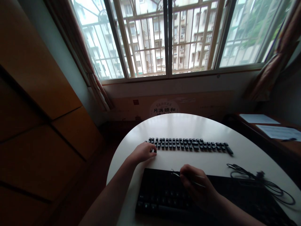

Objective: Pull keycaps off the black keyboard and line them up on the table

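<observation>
Several black keycaps [188,144] lie in neat rows across the middle of the round white table [178,125]. My left hand [142,152] rests at the left end of those rows, fingers curled and pinching a keycap there. My right hand [196,185] hovers over a black keyboard [162,194] at the near edge, closed on a thin wire keycap puller [176,174]. Most of the keyboard's upper area looks bare of caps; a few lit keys remain along its lower left.
The keyboard's black cable [261,182] lies coiled on the table's right side. A dark side table with papers [272,125] stands to the right. A wooden cabinet [35,110] fills the left. Barred windows [164,37] and curtains are behind.
</observation>
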`<state>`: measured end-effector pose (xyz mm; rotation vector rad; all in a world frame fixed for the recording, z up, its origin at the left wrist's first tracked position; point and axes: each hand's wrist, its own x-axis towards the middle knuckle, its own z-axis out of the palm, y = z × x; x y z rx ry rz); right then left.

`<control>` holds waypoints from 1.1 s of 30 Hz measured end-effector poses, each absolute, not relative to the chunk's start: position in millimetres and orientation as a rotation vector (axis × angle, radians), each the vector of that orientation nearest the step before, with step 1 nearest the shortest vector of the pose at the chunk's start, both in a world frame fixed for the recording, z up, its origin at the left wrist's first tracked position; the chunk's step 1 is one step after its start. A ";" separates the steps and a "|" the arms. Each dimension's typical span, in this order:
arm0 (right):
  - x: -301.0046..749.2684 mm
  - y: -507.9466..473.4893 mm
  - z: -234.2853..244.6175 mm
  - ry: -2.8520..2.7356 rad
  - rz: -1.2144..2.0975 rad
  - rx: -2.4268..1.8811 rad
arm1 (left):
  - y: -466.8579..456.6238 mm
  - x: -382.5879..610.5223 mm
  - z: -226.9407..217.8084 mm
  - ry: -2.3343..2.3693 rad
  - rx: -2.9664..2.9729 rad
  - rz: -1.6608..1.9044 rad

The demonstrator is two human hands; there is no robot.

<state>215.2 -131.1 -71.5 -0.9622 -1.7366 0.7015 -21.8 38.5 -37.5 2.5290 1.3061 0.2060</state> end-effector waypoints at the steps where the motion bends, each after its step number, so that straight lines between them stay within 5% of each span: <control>1: 215.1 -131.3 -70.6 -1.741 0.694 -0.961 | 38.8 -21.5 -38.5 1.318 2.529 0.197; 33: 214.2 -130.8 -72.0 -1.763 0.705 -0.967 | 44.3 -20.5 -45.0 1.423 2.591 0.218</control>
